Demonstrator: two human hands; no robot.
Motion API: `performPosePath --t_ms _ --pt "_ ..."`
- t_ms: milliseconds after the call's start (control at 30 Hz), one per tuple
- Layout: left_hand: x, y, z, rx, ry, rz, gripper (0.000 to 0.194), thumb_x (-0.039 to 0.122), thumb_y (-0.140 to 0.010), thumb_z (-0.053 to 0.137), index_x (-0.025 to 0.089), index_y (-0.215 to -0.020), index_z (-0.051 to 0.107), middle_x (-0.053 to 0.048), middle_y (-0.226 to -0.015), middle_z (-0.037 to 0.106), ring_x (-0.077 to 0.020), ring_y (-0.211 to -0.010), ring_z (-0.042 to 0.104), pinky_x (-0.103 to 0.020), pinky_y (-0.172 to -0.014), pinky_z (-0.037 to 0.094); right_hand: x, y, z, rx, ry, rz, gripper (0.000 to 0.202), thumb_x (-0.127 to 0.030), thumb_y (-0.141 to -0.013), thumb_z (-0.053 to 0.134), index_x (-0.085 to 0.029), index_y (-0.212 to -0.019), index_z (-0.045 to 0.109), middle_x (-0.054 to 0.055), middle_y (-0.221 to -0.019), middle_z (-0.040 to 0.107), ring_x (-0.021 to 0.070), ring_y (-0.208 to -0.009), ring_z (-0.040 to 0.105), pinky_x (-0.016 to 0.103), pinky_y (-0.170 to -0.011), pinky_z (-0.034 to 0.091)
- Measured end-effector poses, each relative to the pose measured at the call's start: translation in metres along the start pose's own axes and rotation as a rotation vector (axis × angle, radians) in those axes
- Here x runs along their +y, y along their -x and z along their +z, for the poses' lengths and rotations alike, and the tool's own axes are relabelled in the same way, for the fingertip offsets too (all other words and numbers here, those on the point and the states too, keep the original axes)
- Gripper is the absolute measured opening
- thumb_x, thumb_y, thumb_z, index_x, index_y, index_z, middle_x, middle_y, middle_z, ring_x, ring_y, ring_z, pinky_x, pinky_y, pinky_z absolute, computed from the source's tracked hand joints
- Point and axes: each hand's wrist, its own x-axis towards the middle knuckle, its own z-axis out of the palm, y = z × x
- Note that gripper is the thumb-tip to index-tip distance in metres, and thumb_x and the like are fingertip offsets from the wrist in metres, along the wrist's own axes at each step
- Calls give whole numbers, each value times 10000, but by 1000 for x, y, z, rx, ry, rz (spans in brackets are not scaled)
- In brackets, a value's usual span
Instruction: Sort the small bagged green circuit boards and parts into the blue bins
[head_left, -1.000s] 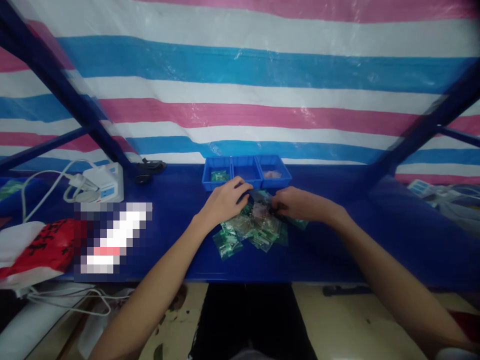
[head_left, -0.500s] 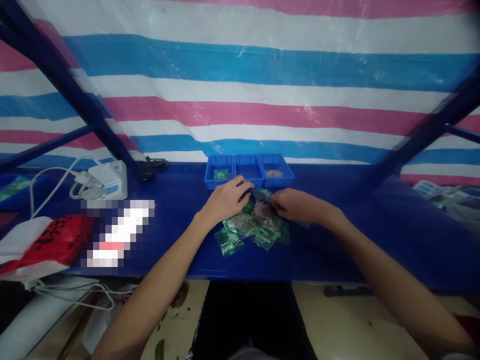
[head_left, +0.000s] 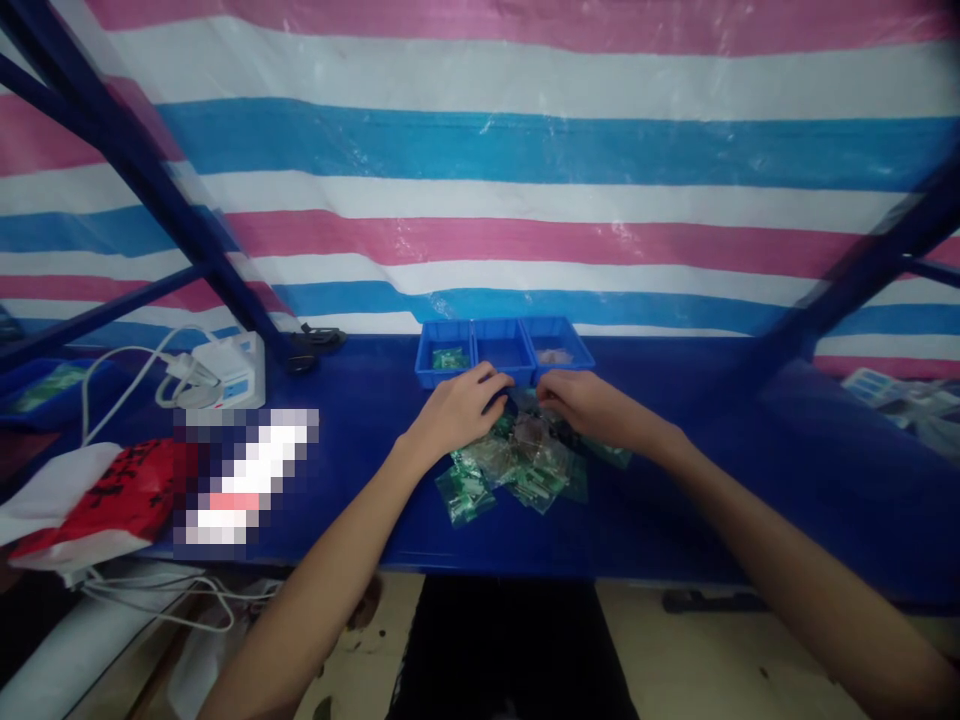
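A loose pile of small clear plastic packets (head_left: 536,480), greenish with some pinkish ones, lies on the blue table. My left hand (head_left: 465,408) reaches over the pile's far left side, its fingers bent and apart, with nothing visible in them. Across from it, my right hand (head_left: 581,402) is closed in a pinch at the far right of the pile; whatever its fingertips hold is hidden. Just beyond both hands stands a blue three-part tray (head_left: 500,378). Green packets (head_left: 450,358) lie in its left compartment and pinkish ones (head_left: 553,356) in the right.
On the left are a white power strip (head_left: 244,370) with cables, a red and white bag (head_left: 127,495) and a blue bin (head_left: 105,378). A small black object (head_left: 304,362) sits near the back. Blue frame posts slant up both sides before a striped sheet (head_left: 525,150).
The view has shifted slightly, so everything appears a little lower and to the right. My right hand has moved slightly toward the tray; my left hand stays over the pile.
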Motion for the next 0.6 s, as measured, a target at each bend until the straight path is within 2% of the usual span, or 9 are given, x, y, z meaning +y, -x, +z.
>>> performPosePath --t_ms 200,467,600 --pt "0 -1 -1 -17 -33 -12 263 276 -1031 440 187 -1228 590 -73 -1077 627 -202 -950 650 -295 -715 532 -7 -4 13 234 -57 -107 110 -185 -977 514 -174 -954 620 84 -893 689 202 -772 636 305 -701 463" --pt "-2 -1 6 -21 -26 30 237 244 -1023 465 166 -1180 624 -71 -1036 653 -214 -1001 642 -327 -803 549 8 -10 33 362 -56 -11 208 -156 -958 511 -174 -1061 691 116 -989 753 262 -902 702 378 -791 531" --pt "0 -2 7 -18 -10 65 220 282 -1030 479 173 -1140 635 -56 -1004 668 -204 -967 651 -315 -772 542 2 -9 30 476 -159 80 178 -191 -937 569 -198 -1000 736 71 -921 767 220 -781 698 346 -719 531"
